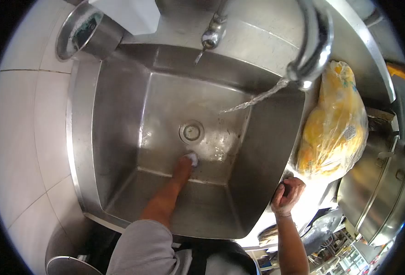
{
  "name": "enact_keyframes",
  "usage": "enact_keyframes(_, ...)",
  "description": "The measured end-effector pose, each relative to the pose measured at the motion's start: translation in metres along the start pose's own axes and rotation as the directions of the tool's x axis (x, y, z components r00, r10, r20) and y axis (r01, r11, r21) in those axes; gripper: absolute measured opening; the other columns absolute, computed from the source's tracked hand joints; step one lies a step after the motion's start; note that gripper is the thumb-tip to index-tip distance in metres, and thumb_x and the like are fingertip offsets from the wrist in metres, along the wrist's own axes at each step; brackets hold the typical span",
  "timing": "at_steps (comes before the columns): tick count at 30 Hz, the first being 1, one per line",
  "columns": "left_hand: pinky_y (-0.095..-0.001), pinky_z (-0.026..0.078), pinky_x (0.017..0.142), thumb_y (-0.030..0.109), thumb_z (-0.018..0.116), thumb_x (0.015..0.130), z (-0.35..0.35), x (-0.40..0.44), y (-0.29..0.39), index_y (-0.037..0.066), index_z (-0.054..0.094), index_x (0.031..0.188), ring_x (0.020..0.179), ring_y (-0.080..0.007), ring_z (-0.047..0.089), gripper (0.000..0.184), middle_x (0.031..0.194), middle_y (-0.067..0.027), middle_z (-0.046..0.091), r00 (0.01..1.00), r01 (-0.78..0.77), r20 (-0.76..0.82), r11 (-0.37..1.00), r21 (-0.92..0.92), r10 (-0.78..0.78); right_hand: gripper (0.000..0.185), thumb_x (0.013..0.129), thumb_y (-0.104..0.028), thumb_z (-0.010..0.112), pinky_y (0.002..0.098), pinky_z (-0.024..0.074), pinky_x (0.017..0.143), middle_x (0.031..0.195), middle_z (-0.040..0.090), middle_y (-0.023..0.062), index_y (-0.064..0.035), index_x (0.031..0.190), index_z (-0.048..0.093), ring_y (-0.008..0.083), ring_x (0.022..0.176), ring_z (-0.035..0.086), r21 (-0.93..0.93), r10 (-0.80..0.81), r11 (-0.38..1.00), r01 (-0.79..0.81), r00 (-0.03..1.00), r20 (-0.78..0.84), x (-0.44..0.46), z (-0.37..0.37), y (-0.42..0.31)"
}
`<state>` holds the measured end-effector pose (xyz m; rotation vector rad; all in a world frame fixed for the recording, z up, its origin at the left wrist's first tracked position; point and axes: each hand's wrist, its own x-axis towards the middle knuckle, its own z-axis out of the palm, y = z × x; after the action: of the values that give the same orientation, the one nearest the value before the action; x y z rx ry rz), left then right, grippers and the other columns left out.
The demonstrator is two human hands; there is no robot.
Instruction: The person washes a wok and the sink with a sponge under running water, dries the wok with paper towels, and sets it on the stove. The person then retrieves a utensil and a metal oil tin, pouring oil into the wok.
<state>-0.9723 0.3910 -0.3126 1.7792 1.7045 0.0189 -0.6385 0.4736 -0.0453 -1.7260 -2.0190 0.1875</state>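
My left hand (184, 165) reaches down to the floor of a steel sink (198, 101), just below the drain (192, 132). Its fingers are closed on a small white thing (192, 159), pressed against the metal; whether that is a cloth, a sponge or suds I cannot tell. At the sink's right rim, my right hand (288, 195) has its fingers curled over the edge, beside a dark patch I cannot make out. Water runs from a curved spout (310, 55) at the upper right and from a smaller tap (213, 34) at the back.
Yellow, fruit-like items fill a clear plastic bag (337, 128) on the right ledge. A metal container with suds (85, 34) stands at the back left corner, near a white box (131, 13). Large steel pots (376, 188) stand at far right; a tiled wall (23, 128) bounds the left.
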Motion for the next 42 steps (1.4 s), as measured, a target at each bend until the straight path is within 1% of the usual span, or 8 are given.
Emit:
enact_keyframes(11, -0.0411, 0.046, 0.08, 0.001, 0.057, 0.079, -0.086, 0.072, -0.017, 0.001, 0.054, 0.107, 0.096, -0.0301, 0.056, 0.028, 0.108, -0.0185, 0.053, 0.847, 0.195, -0.425, 0.931, -0.309, -0.319, 0.013, 0.077, -0.011, 0.052, 0.043, 0.0371, 0.078, 0.084, 0.051, 0.0143, -0.0038, 0.087, 0.053, 0.0311, 0.082, 0.047, 0.003, 0.027, 1.0, -0.027, 1.0, -0.016, 0.008, -0.014, -0.011)
enact_keyframes(14, -0.0381, 0.049, 0.076, 0.004, 0.054, 0.082, -0.141, 0.088, 0.018, 0.002, 0.053, 0.104, 0.09, -0.023, 0.059, 0.022, 0.099, -0.0091, 0.059, 0.827, 0.07, -0.097, 0.273, -0.959, -0.553, 0.012, 0.073, -0.006, 0.058, 0.0433, 0.0382, 0.076, 0.088, 0.054, 0.0153, -0.0049, 0.085, 0.056, 0.0323, 0.086, 0.05, -0.032, 0.084, 0.996, -0.085, 0.996, -0.021, 0.007, -0.015, -0.017)
enact_keyframes(17, -0.0394, 0.049, 0.078, 0.009, 0.049, 0.083, -0.206, 0.082, 0.051, 0.003, 0.053, 0.106, 0.089, -0.0227, 0.06, 0.024, 0.1, -0.0086, 0.06, 0.95, -0.176, -0.063, -0.357, -0.918, -0.306, 0.013, 0.072, -0.004, 0.061, 0.0425, 0.0392, 0.076, 0.086, 0.055, 0.014, -0.0048, 0.084, 0.057, 0.0321, 0.085, 0.052, 0.172, -0.034, 0.984, 0.05, 0.995, -0.094, 0.019, -0.001, -0.05)
enact_keyframes(21, -0.0449, 0.05, 0.083, 0.022, 0.048, 0.087, -0.278, 0.073, 0.102, 0.004, 0.053, 0.116, 0.101, -0.0282, 0.059, 0.034, 0.109, -0.0113, 0.06, 0.977, -0.046, -0.166, -0.623, -0.781, 0.136, 0.015, 0.077, -0.009, 0.064, 0.0398, 0.0436, 0.075, 0.085, 0.058, 0.0122, -0.0043, 0.09, 0.059, 0.0302, 0.083, 0.055, 0.413, 0.027, 0.909, -0.046, 0.998, 0.051, 0.05, 0.011, -0.097)
enact_keyframes(27, -0.0564, 0.046, 0.081, 0.042, 0.05, 0.09, -0.268, 0.093, 0.126, 0.007, 0.053, 0.119, 0.094, -0.0355, 0.06, 0.045, 0.108, -0.0129, 0.061, 0.997, 0.031, -0.014, -0.532, -0.846, 0.08, 0.021, 0.085, -0.02, 0.061, 0.0328, 0.0488, 0.074, 0.095, 0.063, 0.0113, -0.001, 0.094, 0.06, 0.0189, 0.086, 0.06, 0.693, 0.127, 0.649, -0.314, 0.943, 0.308, 0.125, 0.013, -0.152)
enact_keyframes(32, -0.0572, 0.046, 0.078, 0.038, 0.054, 0.089, -0.214, 0.037, 0.107, 0.009, 0.053, 0.116, 0.093, -0.0335, 0.06, 0.04, 0.105, -0.0108, 0.06, 0.964, 0.122, 0.22, -0.484, -0.866, -0.151, 0.029, 0.088, -0.016, 0.048, 0.0408, 0.0507, 0.079, 0.095, 0.061, 0.0192, 0.0017, 0.111, 0.05, 0.0304, 0.088, 0.06, 0.582, 0.098, -0.527, -0.619, 0.637, 0.765, 0.207, 0.124, -0.171)
enact_keyframes(35, -0.0568, 0.047, 0.076, 0.039, 0.058, 0.086, -0.19, 0.004, 0.088, 0.012, 0.053, 0.114, 0.088, -0.0314, 0.06, 0.039, 0.103, -0.0088, 0.06, 0.943, 0.159, 0.277, -0.479, -0.863, -0.186, 0.027, 0.089, -0.014, 0.042, 0.0484, 0.0503, 0.082, 0.095, 0.057, 0.0213, 0.001, 0.112, 0.042, 0.033, 0.087, 0.057, 0.408, -0.085, -0.804, -0.432, 0.764, 0.64, 0.245, 0.152, -0.18)
enact_keyframes(42, -0.0536, 0.049, 0.069, 0.04, 0.064, 0.081, -0.189, -0.015, 0.082, 0.016, 0.053, 0.112, 0.086, -0.025, 0.06, 0.041, 0.095, -0.0052, 0.06, 0.948, 0.175, 0.283, -0.505, -0.845, -0.145, 0.017, 0.089, -0.01, 0.037, 0.047, 0.053, 0.079, 0.081, 0.055, 0.0146, 0.0018, 0.086, 0.049, 0.0299, 0.077, 0.057, 0.51, 0.343, -0.858, -0.054, 0.679, 0.649, 0.253, 0.101, -0.169)
